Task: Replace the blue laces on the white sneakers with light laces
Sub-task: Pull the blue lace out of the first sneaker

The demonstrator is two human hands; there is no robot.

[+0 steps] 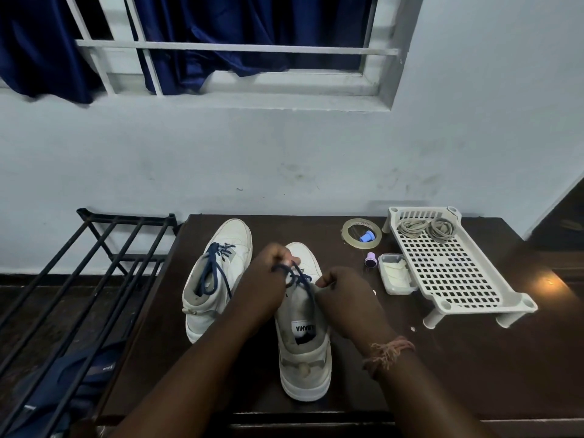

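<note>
Head view, looking down at a dark table [442, 358]; two white sneakers stand side by side, toes pointing away. Both forearms reach forward over the nearer sneaker [305, 339]; the left hand [268, 276] curls its fingers around the blue lace [298, 276] above the tongue; the right hand [343, 294] pinches the same lace at its thumb; the other sneaker [221, 273] remains laced blue. Light laces [426, 229] lie coiled on a white perforated rack [455, 273], well apart to the right.
</note>
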